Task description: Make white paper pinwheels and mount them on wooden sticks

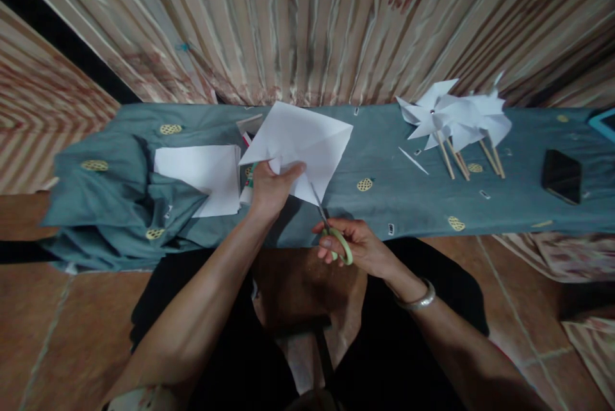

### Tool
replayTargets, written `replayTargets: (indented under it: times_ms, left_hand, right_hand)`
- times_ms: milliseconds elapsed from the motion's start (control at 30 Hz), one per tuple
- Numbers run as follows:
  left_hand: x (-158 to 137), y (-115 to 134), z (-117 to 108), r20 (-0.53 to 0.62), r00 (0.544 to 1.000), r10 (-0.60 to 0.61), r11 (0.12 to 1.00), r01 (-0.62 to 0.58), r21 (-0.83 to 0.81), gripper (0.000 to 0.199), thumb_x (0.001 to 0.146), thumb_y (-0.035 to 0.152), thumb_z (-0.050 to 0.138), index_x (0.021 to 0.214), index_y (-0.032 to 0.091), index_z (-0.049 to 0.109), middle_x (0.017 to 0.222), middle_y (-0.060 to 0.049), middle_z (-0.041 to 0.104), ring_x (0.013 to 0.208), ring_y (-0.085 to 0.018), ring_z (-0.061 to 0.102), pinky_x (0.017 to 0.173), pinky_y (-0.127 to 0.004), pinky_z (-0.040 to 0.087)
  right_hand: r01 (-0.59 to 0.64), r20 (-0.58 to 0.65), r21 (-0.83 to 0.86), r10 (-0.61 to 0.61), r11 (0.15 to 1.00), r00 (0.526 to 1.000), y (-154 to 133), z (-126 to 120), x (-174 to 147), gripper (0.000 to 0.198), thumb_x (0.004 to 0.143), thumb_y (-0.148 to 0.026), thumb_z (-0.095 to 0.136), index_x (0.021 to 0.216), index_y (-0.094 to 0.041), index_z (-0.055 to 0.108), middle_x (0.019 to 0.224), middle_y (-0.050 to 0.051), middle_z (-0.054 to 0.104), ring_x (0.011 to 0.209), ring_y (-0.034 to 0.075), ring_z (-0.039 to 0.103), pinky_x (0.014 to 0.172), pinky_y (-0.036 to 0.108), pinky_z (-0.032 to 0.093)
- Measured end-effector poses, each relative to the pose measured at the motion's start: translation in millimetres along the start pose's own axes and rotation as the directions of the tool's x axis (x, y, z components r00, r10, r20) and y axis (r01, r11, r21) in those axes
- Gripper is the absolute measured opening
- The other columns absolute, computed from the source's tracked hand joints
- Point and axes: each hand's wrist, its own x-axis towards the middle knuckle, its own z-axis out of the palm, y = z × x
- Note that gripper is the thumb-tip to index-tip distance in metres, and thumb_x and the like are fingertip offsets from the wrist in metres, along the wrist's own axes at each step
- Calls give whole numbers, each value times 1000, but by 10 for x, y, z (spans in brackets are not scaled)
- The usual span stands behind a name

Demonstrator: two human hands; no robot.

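At a cloth-draped surface (pixel 379 155), the left hand (pixel 270 190) pinches a white paper sheet (pixel 312 132) while the right hand (pixel 362 248) grips green-handled scissors (pixel 326 224) at its near corner, paper pinwheels (pixel 446 116) lying farther right

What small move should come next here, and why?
Probably a careful squeeze of the scissors: the right hand has their handles, the blades meet the paper sheet at its near corner, and the left hand already grips the sheet beside them.
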Motion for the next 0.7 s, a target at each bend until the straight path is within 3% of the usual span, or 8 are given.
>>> replayTargets:
  times_ms: [700]
  left_hand:
    - [-59,25,24,25,998,-57,998,58,-13,32,57,28,78,84,14,67,86,-6,72,76,-19,66,72,-31,51]
  right_hand:
    - [4,-60,30,-3,1000,998,-10,15,8,44,70,-52,76,92,-16,63,63,-1,67,51,7,61,41,15,44]
